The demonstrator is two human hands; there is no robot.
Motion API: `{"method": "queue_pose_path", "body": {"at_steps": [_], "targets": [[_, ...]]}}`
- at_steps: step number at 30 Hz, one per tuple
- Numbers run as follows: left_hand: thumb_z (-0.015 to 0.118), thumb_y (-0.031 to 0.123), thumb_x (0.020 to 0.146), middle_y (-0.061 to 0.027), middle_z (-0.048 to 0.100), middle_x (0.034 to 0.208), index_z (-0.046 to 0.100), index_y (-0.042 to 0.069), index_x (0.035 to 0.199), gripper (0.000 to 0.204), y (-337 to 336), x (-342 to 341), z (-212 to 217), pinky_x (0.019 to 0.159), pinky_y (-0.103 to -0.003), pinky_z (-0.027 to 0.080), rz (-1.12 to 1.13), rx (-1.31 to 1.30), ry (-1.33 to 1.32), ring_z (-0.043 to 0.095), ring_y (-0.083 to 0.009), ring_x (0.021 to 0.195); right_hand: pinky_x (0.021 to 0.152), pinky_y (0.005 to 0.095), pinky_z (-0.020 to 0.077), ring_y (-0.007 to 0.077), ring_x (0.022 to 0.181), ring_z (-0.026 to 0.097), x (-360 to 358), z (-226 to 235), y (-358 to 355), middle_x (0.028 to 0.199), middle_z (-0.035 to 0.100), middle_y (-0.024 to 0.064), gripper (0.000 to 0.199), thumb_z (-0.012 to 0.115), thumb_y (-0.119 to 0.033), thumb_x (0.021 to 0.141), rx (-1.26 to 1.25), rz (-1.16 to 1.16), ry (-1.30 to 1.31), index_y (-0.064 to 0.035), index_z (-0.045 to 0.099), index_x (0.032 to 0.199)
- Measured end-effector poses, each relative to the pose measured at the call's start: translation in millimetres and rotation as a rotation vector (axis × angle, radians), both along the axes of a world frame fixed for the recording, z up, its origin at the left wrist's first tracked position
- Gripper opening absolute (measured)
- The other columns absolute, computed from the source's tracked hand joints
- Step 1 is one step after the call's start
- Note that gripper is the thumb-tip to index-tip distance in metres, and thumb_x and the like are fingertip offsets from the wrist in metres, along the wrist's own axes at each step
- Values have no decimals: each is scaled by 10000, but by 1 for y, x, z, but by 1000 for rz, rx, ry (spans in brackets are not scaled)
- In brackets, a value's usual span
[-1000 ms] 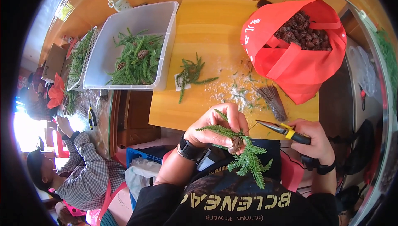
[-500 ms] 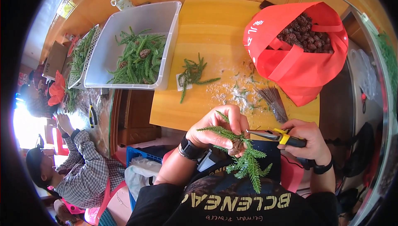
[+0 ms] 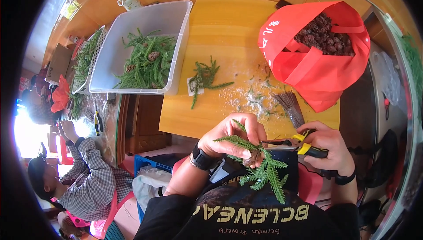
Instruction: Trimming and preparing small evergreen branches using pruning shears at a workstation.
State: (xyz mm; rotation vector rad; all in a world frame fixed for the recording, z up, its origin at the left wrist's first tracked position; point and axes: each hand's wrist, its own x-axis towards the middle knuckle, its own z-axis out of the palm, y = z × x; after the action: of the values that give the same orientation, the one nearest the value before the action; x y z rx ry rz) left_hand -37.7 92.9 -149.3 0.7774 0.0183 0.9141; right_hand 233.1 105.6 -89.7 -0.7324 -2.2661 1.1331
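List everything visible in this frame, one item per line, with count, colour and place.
evergreen sprig: one, green, held in the left hand
pliers: one, yellow-handled, in the right hand
table: one, yellow
bin: one, clear, left of the table, holds green cuttings
loose cuttings: one bunch, green, table centre
bag: one, red, right, full of brown cones
co-worker: one, checked shirt, lower left
left hand: grip on the sprig
right hand: grip on the pliers

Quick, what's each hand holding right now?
Left hand: closed on the green sprig.
Right hand: closed on the yellow-handled pliers.
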Motion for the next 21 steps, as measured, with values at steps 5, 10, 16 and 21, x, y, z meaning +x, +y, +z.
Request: {"method": "queue_pose_path", "body": {"at_steps": [5, 10, 16, 21], "targets": [[701, 35, 721, -204, 557, 865, 502, -4, 865, 249, -2, 5, 4, 575, -354, 542, -35, -98, -62, 645, -302, 700, 759, 391, 478, 354, 923, 592, 0, -7, 0, 770, 629, 93, 168, 713, -119, 647, -54, 40, 43, -34, 574, 692], [697, 43, 722, -209, 556, 856, 496, -5, 877, 258, -5, 4, 6, 514, -334, 540, -93, -149, -68, 644, -304, 673, 737, 388, 485, 353, 900, 598, -1, -5, 1, 755, 626, 92, 183, 723, -125, 638, -25, 46, 53, -36, 568, 678], [689, 3, 662, -249, 533, 777, 492, -47, 818, 256, -9, 5, 13, 420, -364, 537, -81, -253, -28, 602, -306, 532, 699, 374, 498, 332, 819, 614, -2, -8, -1, 713, 615, 76, 173, 730, -114, 623, 84, 6, 23, -34, 591, 688], [679, -8, 669, -249, 530, 778, 487, -52, 823, 251, -8, 1, 14, 434, -370, 548, -70, -261, -7, 609, -315, 546, 694, 372, 497, 323, 791, 613, -6, -11, -1, 699, 607, 64, 160, 720, -116, 625, 111, -4, 25, -33, 598, 687]]}}
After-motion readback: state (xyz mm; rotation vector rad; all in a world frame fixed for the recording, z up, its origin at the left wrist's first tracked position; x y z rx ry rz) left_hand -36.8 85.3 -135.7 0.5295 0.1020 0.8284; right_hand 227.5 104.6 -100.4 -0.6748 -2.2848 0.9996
